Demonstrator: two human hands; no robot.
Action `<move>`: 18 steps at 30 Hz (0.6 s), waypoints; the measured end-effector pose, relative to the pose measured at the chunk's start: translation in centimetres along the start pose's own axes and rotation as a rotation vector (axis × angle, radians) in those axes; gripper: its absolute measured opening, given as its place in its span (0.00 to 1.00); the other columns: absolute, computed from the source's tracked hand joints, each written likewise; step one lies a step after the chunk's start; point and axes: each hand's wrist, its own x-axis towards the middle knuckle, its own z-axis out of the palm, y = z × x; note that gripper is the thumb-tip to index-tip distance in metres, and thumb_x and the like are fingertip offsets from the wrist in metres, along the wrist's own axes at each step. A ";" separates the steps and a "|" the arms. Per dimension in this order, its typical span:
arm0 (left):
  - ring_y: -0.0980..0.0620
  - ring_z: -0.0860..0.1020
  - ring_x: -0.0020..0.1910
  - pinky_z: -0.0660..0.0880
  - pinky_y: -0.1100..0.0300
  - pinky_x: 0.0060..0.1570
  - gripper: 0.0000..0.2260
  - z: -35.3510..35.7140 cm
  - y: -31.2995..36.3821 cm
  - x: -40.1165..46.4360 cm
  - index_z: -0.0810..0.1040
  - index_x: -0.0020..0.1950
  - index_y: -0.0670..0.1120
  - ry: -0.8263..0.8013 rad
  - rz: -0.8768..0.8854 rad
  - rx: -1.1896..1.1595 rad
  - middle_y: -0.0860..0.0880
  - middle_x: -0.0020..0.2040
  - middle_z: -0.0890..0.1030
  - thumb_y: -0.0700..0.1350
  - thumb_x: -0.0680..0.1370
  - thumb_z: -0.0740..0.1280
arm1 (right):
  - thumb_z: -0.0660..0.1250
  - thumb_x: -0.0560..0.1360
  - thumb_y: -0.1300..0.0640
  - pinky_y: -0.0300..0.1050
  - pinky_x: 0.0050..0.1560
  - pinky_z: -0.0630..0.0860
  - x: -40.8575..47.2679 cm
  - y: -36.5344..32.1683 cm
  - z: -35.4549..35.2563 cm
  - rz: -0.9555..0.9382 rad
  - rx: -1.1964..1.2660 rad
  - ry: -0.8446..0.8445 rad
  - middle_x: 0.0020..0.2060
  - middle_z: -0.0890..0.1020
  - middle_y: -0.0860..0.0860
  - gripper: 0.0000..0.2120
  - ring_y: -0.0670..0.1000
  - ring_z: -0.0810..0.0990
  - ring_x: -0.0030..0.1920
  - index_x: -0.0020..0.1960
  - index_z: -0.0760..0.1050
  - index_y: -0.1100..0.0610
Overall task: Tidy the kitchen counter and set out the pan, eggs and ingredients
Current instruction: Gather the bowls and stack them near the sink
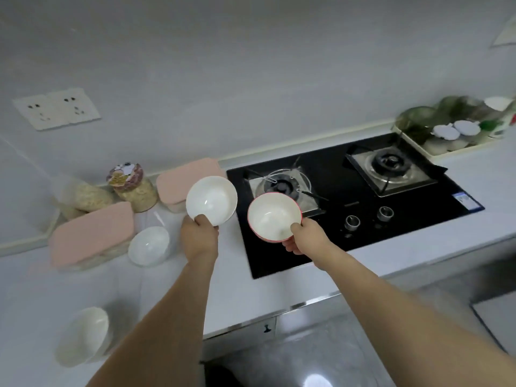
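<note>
My left hand (198, 236) grips the near rim of a plain white bowl (211, 199), held tilted above the white counter (173, 297) just left of the stove. My right hand (304, 237) holds a white bowl with a red outside (274, 216) by its near rim, over the front left corner of the black gas stove (363, 196). Both bowls look empty. Another white bowl (149, 245) stands on the counter left of my left hand. A further white bowl (82, 336) sits near the counter's front edge at lower left.
Two pink-lidded boxes (92, 234) (190, 178), a jar of oats with a patterned lid (132, 191) and a clear bag of oats (86, 196) line the back left. A tray of green jars and white lids (452, 129) stands behind the stove at right. Wall sockets (55, 107) hang at upper left.
</note>
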 end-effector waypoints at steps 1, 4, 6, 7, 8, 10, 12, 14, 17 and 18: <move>0.44 0.80 0.34 0.74 0.56 0.36 0.09 2.3 0.2 -2.2 0.71 0.50 0.40 -0.050 0.018 0.027 0.41 0.44 0.81 0.42 0.78 0.54 | 0.52 0.77 0.62 0.47 0.41 0.74 -0.7 1.5 -2.8 0.015 0.034 0.043 0.36 0.81 0.56 0.11 0.53 0.77 0.36 0.56 0.69 0.59; 0.46 0.79 0.33 0.75 0.56 0.37 0.09 6.8 0.5 -6.7 0.71 0.50 0.42 -0.141 0.048 0.055 0.39 0.44 0.82 0.42 0.78 0.53 | 0.53 0.77 0.62 0.47 0.41 0.75 -2.1 4.7 -8.3 0.047 0.078 0.122 0.37 0.81 0.57 0.10 0.53 0.78 0.36 0.56 0.69 0.60; 0.48 0.78 0.32 0.73 0.59 0.34 0.09 9.4 0.5 -9.5 0.71 0.52 0.43 -0.197 0.067 0.068 0.39 0.43 0.82 0.43 0.78 0.53 | 0.52 0.77 0.62 0.46 0.40 0.74 -3.0 6.6 -11.7 0.052 0.081 0.161 0.37 0.81 0.58 0.12 0.53 0.78 0.35 0.57 0.69 0.62; 0.49 0.78 0.32 0.72 0.60 0.32 0.10 11.0 0.5 -11.2 0.72 0.53 0.42 -0.232 0.089 0.082 0.39 0.44 0.82 0.43 0.78 0.53 | 0.52 0.77 0.62 0.46 0.39 0.74 -3.7 7.8 -13.8 0.057 0.083 0.194 0.37 0.81 0.58 0.13 0.53 0.78 0.35 0.58 0.69 0.62; 0.50 0.78 0.32 0.71 0.61 0.31 0.12 12.3 0.5 -12.8 0.72 0.55 0.41 -0.266 0.103 0.095 0.39 0.46 0.82 0.43 0.78 0.53 | 0.52 0.76 0.62 0.46 0.39 0.74 -4.4 8.8 -15.6 0.066 0.090 0.227 0.36 0.81 0.58 0.13 0.53 0.77 0.35 0.58 0.70 0.62; 0.52 0.78 0.31 0.71 0.61 0.30 0.15 15.5 0.8 -16.2 0.72 0.60 0.40 -0.344 0.139 0.112 0.39 0.48 0.82 0.43 0.79 0.53 | 0.52 0.76 0.62 0.47 0.38 0.75 -5.9 10.9 -19.7 0.096 0.132 0.307 0.36 0.81 0.58 0.12 0.54 0.77 0.35 0.56 0.70 0.62; 0.51 0.80 0.32 0.72 0.61 0.31 0.16 18.0 1.3 -18.8 0.72 0.61 0.40 -0.417 0.166 0.119 0.39 0.48 0.82 0.43 0.79 0.53 | 0.52 0.76 0.62 0.46 0.38 0.75 -7.0 12.4 -22.7 0.126 0.169 0.375 0.36 0.81 0.58 0.12 0.53 0.77 0.35 0.56 0.70 0.62; 0.50 0.80 0.32 0.73 0.60 0.32 0.14 20.7 1.9 -21.2 0.72 0.59 0.40 -0.480 0.188 0.149 0.40 0.47 0.82 0.43 0.78 0.53 | 0.52 0.76 0.62 0.46 0.39 0.73 -8.0 13.9 -25.5 0.148 0.217 0.436 0.36 0.81 0.58 0.11 0.54 0.76 0.35 0.56 0.69 0.60; 0.50 0.80 0.30 0.73 0.61 0.30 0.11 24.0 2.5 -24.1 0.72 0.54 0.42 -0.548 0.223 0.192 0.39 0.47 0.82 0.43 0.78 0.53 | 0.51 0.76 0.62 0.45 0.36 0.71 -8.8 16.0 -28.4 0.166 0.298 0.507 0.33 0.79 0.57 0.13 0.54 0.75 0.34 0.56 0.69 0.59; 0.51 0.79 0.30 0.72 0.61 0.29 0.10 25.2 2.6 -24.9 0.72 0.53 0.43 -0.573 0.244 0.217 0.39 0.46 0.82 0.43 0.78 0.53 | 0.51 0.76 0.62 0.45 0.36 0.71 -9.0 16.6 -29.4 0.180 0.315 0.529 0.33 0.78 0.57 0.13 0.54 0.74 0.34 0.56 0.69 0.60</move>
